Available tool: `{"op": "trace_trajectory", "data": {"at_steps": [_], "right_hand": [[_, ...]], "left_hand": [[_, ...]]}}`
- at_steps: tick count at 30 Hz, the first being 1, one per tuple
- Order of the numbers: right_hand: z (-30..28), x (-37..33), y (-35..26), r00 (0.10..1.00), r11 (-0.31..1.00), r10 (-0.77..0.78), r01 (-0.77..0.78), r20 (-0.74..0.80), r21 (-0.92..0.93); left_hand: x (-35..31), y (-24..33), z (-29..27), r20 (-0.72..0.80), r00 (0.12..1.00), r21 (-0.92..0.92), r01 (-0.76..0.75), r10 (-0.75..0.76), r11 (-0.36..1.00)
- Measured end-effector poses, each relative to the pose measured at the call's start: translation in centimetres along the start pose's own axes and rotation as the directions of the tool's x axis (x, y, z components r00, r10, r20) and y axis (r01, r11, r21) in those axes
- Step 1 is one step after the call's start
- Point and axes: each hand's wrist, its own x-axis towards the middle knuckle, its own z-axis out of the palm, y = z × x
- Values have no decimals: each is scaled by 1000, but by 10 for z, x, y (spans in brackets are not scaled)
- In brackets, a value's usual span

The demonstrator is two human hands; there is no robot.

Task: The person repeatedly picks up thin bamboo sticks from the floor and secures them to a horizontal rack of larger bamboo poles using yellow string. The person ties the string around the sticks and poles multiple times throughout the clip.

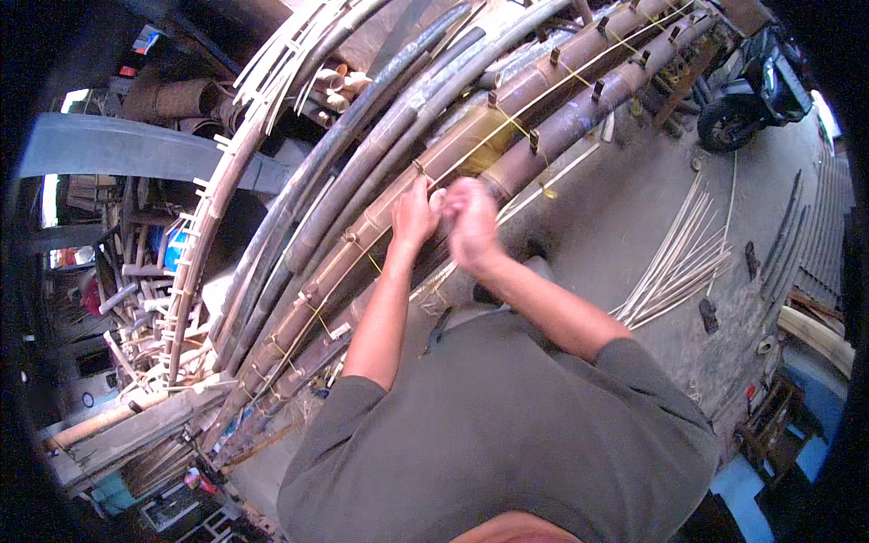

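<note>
My left hand [415, 215] is closed at a long brown bamboo pole [380, 210], near one of its small dark pegs. Whatever its fingers pinch is too small to make out. Just beside it is my right hand [472, 226], curled but smeared by motion, over the gap towards a second bamboo pole [561, 140]. A thin pale strip [579, 80] runs along the first pole, and thin yellow ties cross between the two poles. Past my hands a bundle of fine yellow strands [489, 140] hangs between the poles.
Dark curved poles [362, 149] lie beyond the bamboo, next to a curved piece with many pegs [204, 217]. On the floor at right are a pile of thin pale sticks [679, 258] and dark rods [786, 240]. A motorbike [756, 100] stands at the far right.
</note>
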Motion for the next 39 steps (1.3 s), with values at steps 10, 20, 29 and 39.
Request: {"op": "trace_trajectory", "data": {"at_steps": [10,20,29,39], "right_hand": [[52,149,-2,493,492,659,289,568,-821],[-59,-19,-27,446,450,556,549,702,-705],[-69,-42,-3,521,10,500,795,692,-606],[-14,-151,64,502,522,852,-791,149,-321]], "left_hand": [[3,6,-11,-12,999,-171,47,-50,984],[10,-9,4,-216,974,-364,-150,74,919],[124,-66,11,-214,975,17,61,-56,998],[-45,-123,-106,-138,983,17,123,-119,992]]}}
